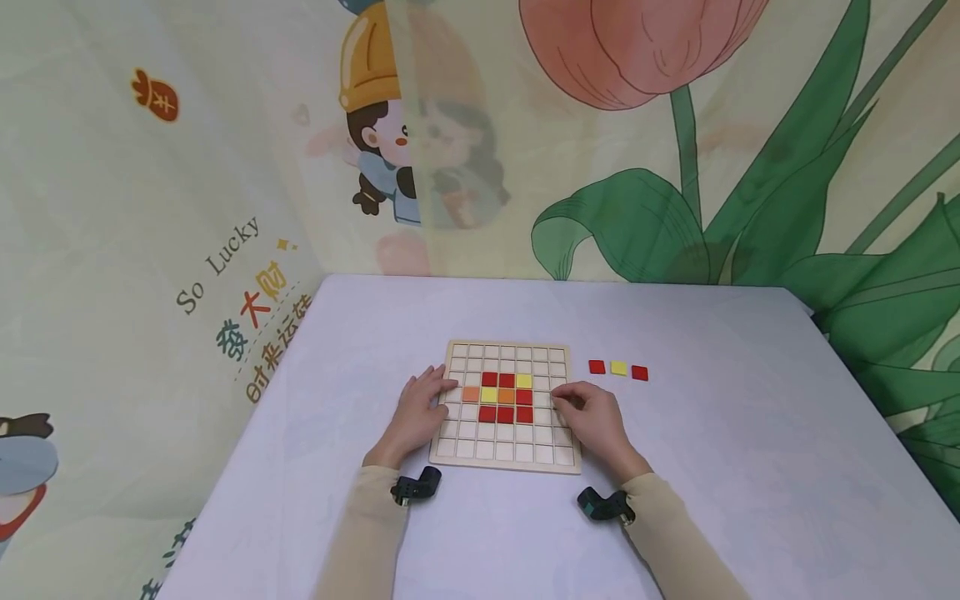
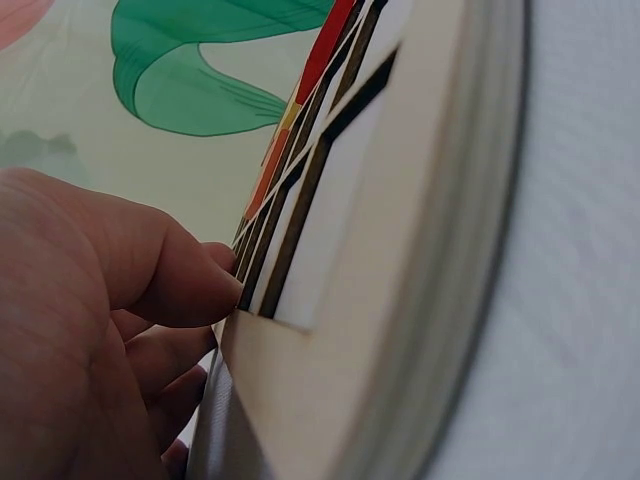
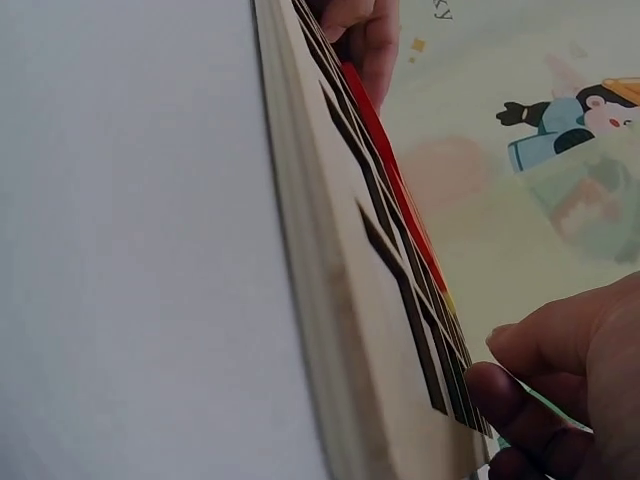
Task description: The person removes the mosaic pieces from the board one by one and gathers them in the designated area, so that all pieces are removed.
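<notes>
Wall (image 1: pixel 187 187), left, reads "So Lucky". Board (image 1: pixel 495 451) bears ten tiles (image 1: pixel 506 414); left hand (image 1: pixel 412 412) loose, right hand (image 1: pixel 600 419) narrowed, its grip unclear.

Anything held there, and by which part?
The left hand only touches the wooden grid board, at its left edge; whether the right hand pinches anything is unclear.

Gridded board (image 1: pixel 506 451) on the tabletop (image 1: pixel 750 433), between its left and right edges; ten tiles (image 1: pixel 506 396) occupy central cells in three rows. Three loose tiles (image 1: pixel 618 367) lie beside the board's far right corner. Left hand (image 1: pixel 417 408), at the board's left edge; right hand (image 1: pixel 597 419), at its right.
</notes>
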Demonstrator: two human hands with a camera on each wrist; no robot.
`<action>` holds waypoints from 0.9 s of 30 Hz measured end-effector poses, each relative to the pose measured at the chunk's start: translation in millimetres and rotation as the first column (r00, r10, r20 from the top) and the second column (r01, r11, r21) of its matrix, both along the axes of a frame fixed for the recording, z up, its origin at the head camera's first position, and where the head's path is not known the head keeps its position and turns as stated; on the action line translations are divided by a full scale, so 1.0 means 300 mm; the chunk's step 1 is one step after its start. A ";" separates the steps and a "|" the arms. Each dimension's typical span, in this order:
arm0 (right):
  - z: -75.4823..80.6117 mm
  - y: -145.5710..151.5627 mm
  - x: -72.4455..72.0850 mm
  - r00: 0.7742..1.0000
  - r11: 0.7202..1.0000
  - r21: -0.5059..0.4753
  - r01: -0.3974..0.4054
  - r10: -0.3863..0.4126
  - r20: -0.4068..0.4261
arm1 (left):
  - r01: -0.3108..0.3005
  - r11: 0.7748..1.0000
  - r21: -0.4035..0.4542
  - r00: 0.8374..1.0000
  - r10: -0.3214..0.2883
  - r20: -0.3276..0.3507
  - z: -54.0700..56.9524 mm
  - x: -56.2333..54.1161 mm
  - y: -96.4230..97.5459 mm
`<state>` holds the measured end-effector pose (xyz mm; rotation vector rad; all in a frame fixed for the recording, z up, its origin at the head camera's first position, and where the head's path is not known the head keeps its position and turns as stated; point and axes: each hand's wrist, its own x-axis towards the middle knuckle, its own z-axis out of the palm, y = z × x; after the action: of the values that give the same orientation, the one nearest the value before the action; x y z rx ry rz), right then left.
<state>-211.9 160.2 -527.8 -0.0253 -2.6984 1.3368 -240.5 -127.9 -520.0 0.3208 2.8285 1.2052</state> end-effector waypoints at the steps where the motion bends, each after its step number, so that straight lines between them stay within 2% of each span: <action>1: -0.001 -0.006 0.001 1.000 1.000 0.002 -0.005 0.005 -0.004 | 0.001 1.000 -0.003 1.000 -0.001 -0.002 0.001 -0.001 0.000; 9: -0.001 -0.043 0.010 0.998 0.998 0.032 -0.050 0.051 -0.031 | 0.000 1.000 -0.018 1.000 0.000 0.003 0.011 -0.001 0.001; 15: 0.003 -0.071 0.025 0.997 0.996 0.073 -0.041 0.045 -0.055 | 0.001 1.000 -0.018 1.000 -0.001 0.004 0.011 0.001 0.003; 27: 0.004 -0.103 0.042 0.993 0.985 0.154 -0.076 0.089 -0.074 | -0.003 1.000 -0.026 1.000 0.003 0.007 0.013 0.005 0.002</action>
<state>-199.4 129.2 -526.6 0.1539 -2.7508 1.1229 -239.0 -127.4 -516.0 0.3111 2.8369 1.1670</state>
